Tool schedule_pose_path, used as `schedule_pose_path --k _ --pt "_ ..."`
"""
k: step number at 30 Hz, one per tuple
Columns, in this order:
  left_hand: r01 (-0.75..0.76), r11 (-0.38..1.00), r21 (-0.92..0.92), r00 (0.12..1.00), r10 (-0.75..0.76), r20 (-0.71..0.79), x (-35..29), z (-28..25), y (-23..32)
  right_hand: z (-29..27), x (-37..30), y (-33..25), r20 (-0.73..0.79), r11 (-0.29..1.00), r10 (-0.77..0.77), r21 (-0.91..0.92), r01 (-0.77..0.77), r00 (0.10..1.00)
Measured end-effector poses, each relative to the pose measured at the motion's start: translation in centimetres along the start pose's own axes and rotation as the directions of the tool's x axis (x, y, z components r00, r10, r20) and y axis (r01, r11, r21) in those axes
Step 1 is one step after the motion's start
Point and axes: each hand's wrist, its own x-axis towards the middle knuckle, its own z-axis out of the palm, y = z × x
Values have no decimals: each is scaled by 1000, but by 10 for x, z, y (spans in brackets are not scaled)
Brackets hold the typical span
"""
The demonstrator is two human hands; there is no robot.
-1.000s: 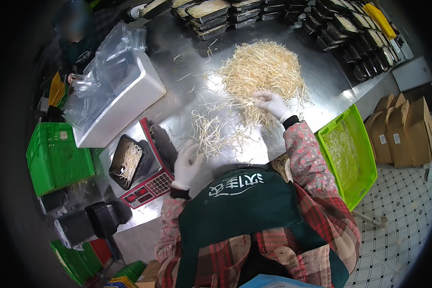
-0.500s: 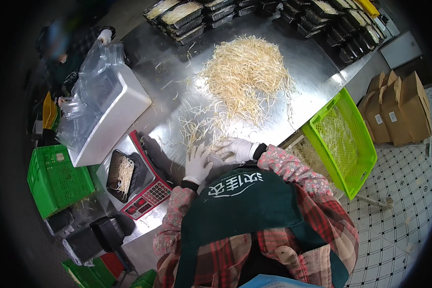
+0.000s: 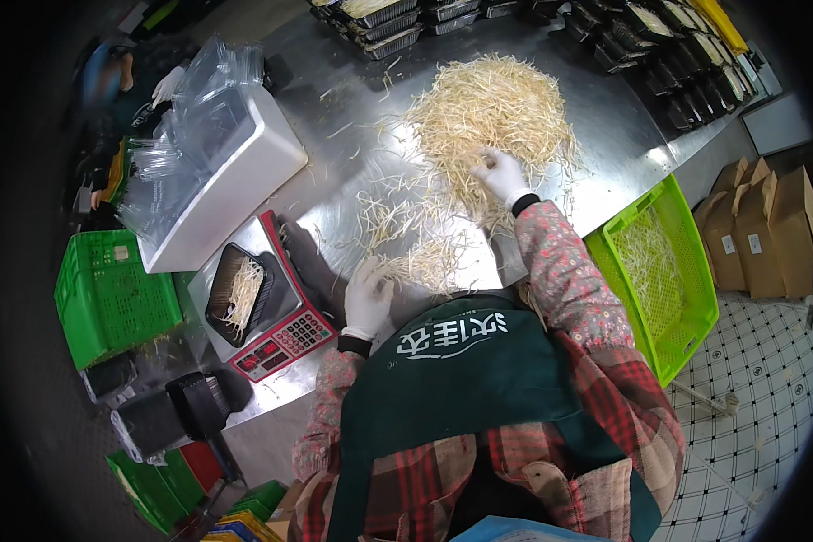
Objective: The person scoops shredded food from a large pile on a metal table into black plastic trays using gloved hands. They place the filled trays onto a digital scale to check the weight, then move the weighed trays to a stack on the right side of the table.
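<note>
A large heap of pale bean sprouts (image 3: 501, 104) lies on the steel table (image 3: 343, 90). My right hand (image 3: 503, 176), in a white glove, is at the heap's near side, fingers curled in a pinch on some sprouts. My left hand (image 3: 368, 300), also gloved, rests on the table close to my apron, fingers stretched out and thumb apart. Its fingertips touch a small loose bunch of sprouts (image 3: 429, 264). To its left, a red-edged scale (image 3: 285, 348) carries a black tray (image 3: 221, 312) with a few sprouts in it.
A white foam box (image 3: 271, 154) of clear plastic lids stands left, above a green crate (image 3: 122, 285). Filled black trays (image 3: 384, 36) are stacked along the far side. A lime-green basket (image 3: 655, 271) with sprouts and paper bags (image 3: 759, 226) are at right. Another person stands far left.
My right hand has left the near edge and reached forward to the heap. My left hand stays near the edge beside the loose sprouts. The view has shifted slightly.
</note>
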Motion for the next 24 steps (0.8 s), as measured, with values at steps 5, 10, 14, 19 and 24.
schedule_pose_path --k 5,10,14,19,24 --pt "87 995 -55 996 -89 -29 -6 -6 -9 -44 -17 1 196 858 6 503 -106 981" --pt "-97 995 -6 992 98 76 15 23 11 -52 -29 23 217 904 100 388 -180 971" --pt "-237 931 278 924 128 360 28 34 18 -46 -52 12 1 919 -196 -348 184 981" --pt "-116 960 253 965 48 256 19 46 -10 5 -121 -22 288 815 -458 -241 527 841" --pt "-75 982 176 979 38 202 15 44 -17 58 -144 -12 521 628 -487 -347 696 701"
